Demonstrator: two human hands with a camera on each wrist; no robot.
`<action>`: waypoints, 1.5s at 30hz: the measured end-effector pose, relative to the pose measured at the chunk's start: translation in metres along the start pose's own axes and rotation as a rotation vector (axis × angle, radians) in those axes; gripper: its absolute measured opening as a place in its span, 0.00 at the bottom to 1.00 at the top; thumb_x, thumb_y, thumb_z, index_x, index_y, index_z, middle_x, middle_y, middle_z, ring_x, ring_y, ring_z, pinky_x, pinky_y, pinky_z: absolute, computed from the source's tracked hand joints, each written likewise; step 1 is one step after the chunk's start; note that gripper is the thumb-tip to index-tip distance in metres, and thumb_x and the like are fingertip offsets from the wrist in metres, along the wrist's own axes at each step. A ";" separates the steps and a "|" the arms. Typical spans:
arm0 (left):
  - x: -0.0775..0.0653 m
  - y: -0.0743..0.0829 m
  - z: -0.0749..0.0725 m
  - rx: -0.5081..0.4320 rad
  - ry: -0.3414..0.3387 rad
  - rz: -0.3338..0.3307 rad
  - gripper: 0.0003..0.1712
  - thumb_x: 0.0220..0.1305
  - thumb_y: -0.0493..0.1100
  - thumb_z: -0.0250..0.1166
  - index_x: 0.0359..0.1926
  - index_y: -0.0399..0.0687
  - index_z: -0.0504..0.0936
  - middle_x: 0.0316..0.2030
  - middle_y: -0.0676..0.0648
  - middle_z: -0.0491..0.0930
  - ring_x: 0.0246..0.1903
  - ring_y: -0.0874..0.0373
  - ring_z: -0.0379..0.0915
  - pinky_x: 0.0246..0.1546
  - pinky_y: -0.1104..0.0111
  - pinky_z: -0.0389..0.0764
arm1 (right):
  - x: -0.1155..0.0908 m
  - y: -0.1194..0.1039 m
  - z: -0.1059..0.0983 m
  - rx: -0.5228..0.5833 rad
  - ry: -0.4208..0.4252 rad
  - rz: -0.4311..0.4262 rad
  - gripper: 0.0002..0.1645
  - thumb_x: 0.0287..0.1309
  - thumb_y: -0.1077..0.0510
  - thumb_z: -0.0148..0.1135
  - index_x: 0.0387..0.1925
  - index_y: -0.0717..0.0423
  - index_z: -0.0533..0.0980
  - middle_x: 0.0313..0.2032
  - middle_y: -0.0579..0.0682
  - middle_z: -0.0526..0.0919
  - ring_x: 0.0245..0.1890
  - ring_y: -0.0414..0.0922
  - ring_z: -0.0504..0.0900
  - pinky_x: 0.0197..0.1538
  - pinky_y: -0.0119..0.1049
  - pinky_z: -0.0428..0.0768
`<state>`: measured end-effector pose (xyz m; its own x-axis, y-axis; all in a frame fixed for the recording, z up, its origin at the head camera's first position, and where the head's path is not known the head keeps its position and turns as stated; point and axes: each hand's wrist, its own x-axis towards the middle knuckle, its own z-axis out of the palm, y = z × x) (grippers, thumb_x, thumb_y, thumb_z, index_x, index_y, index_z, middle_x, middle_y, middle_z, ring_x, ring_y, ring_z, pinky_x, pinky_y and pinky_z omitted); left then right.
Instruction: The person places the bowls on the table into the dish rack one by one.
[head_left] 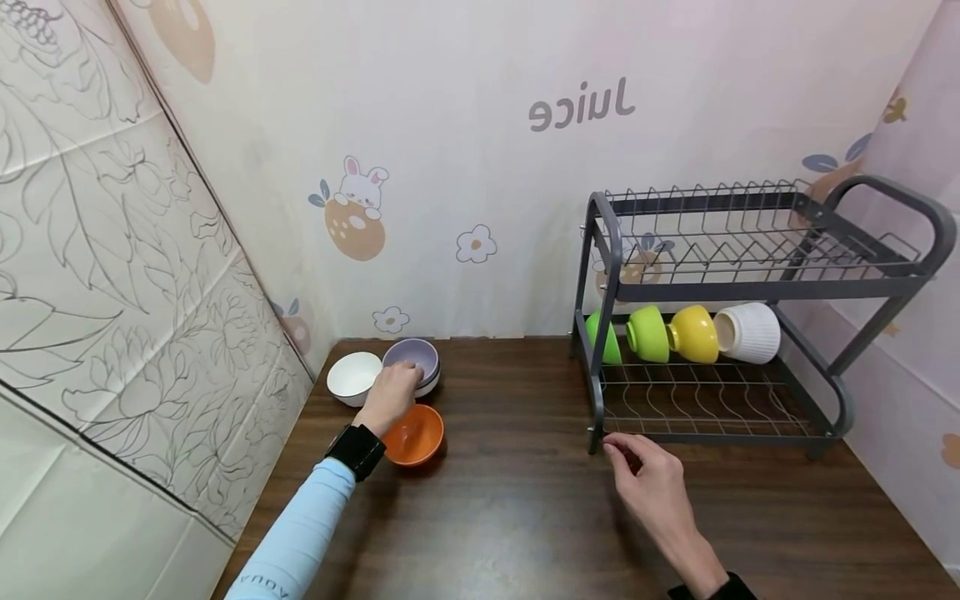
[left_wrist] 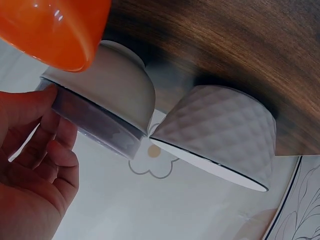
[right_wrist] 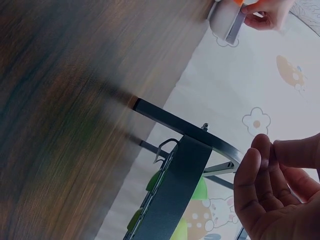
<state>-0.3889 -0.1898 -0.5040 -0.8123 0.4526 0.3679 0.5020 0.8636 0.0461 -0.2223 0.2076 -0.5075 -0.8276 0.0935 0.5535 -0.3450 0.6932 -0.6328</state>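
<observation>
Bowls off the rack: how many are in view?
4: orange bowl in front, white bowl leftmost, purple bowl nested in a pale bowl behind. More may be nested unseen.

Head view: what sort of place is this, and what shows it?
Probably a kitchen or dining corner, perhaps staged: a dish rack on a brown tabletop, a purple bowl, and mirrored wall lettering reading "Juice".

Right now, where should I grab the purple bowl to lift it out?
Pinch the near rim of the purple bowl from above, probably with the thumb outside and fingers inside. It sits upright, nested in a white bowl, so only its upper wall sticks out. The orange bowl is close in front, so coming in low looks awkward.
</observation>
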 end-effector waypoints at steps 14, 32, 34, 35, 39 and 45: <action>-0.005 -0.002 0.008 0.064 0.060 -0.026 0.14 0.51 0.23 0.69 0.38 0.40 0.82 0.35 0.44 0.75 0.36 0.44 0.77 0.36 0.54 0.81 | -0.002 0.000 0.001 0.002 0.003 -0.009 0.12 0.61 0.72 0.71 0.38 0.52 0.87 0.28 0.42 0.82 0.24 0.36 0.73 0.27 0.24 0.68; -0.009 -0.005 0.012 0.110 0.167 0.003 0.14 0.52 0.23 0.70 0.40 0.35 0.79 0.36 0.41 0.68 0.35 0.42 0.72 0.34 0.56 0.76 | -0.005 -0.001 0.003 -0.004 0.001 0.004 0.11 0.61 0.72 0.72 0.38 0.53 0.87 0.29 0.41 0.81 0.24 0.37 0.73 0.27 0.24 0.69; -0.008 -0.004 0.009 0.109 0.177 0.003 0.15 0.52 0.23 0.70 0.41 0.35 0.80 0.36 0.41 0.68 0.35 0.42 0.72 0.34 0.57 0.76 | -0.005 -0.002 0.003 -0.005 0.001 0.004 0.11 0.61 0.72 0.72 0.38 0.54 0.87 0.29 0.41 0.81 0.24 0.36 0.73 0.28 0.24 0.69; -0.008 -0.003 0.007 0.110 0.181 0.003 0.15 0.52 0.23 0.70 0.41 0.35 0.80 0.36 0.41 0.68 0.35 0.42 0.72 0.33 0.57 0.76 | -0.005 -0.002 0.002 -0.005 0.000 0.003 0.11 0.61 0.72 0.72 0.38 0.53 0.87 0.29 0.41 0.81 0.24 0.36 0.73 0.28 0.24 0.69; -0.006 0.003 0.000 0.123 0.195 0.026 0.15 0.52 0.23 0.69 0.41 0.36 0.80 0.35 0.42 0.68 0.35 0.42 0.72 0.32 0.57 0.75 | -0.005 -0.002 0.002 -0.006 -0.001 0.004 0.11 0.61 0.72 0.71 0.38 0.53 0.87 0.29 0.41 0.81 0.24 0.37 0.73 0.27 0.24 0.69; -0.005 0.013 -0.009 0.134 0.242 0.082 0.14 0.51 0.22 0.65 0.39 0.36 0.79 0.34 0.42 0.67 0.33 0.41 0.71 0.30 0.57 0.75 | -0.004 -0.004 0.001 -0.001 -0.001 0.007 0.11 0.61 0.72 0.72 0.38 0.54 0.87 0.29 0.42 0.82 0.24 0.37 0.73 0.27 0.25 0.69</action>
<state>-0.3762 -0.1826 -0.4970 -0.6677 0.4699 0.5773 0.5063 0.8552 -0.1105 -0.2184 0.2034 -0.5079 -0.8306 0.0974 0.5483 -0.3387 0.6932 -0.6362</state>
